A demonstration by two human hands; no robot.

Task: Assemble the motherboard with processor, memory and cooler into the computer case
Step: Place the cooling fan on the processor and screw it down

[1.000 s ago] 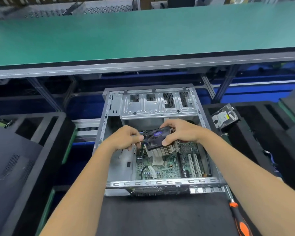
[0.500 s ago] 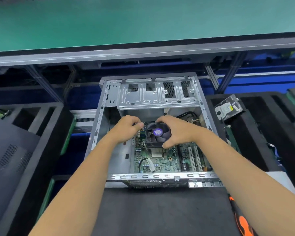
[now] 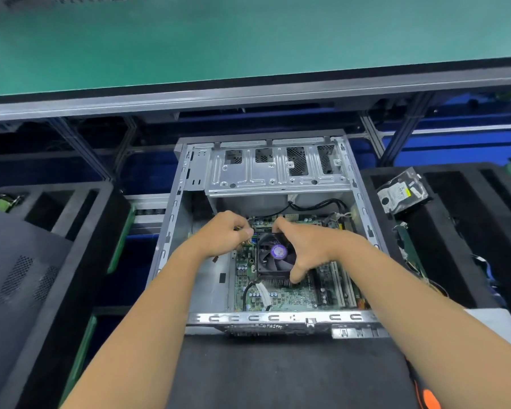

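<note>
The right hand point(image 3: 304, 249) is clamped over the cooler point(image 3: 273, 256), fingers curled round its far edge and thumb hooked at the near right corner. The fan now faces straight up with its purple hub label showing, where a second ago the cooler was tilted and lifted, its metal fins exposed; here only a strip of fins peeks out along the near edge. It sits flat on the motherboard point(image 3: 281, 296), over the spot where the processor socket showed before. The left hand point(image 3: 226, 234) is curled at the cooler's far left corner, pinching a thin bundle of wires point(image 3: 250, 240); it has slid further into the case than in the earlier frame. The motherboard lies on the floor of the open computer case point(image 3: 278, 172), memory slots point(image 3: 337, 286) just right of the cooler. A black cable point(image 3: 316, 205) loops under the drive cage. The case rests on a dark mat on the desk point(image 3: 278, 373). To the right, a hard drive point(image 3: 401, 193) lies in a black foam tray point(image 3: 460, 231); an orange-handled screwdriver point(image 3: 427, 397) pokes in at the bottom right corner, lower than before.
</note>
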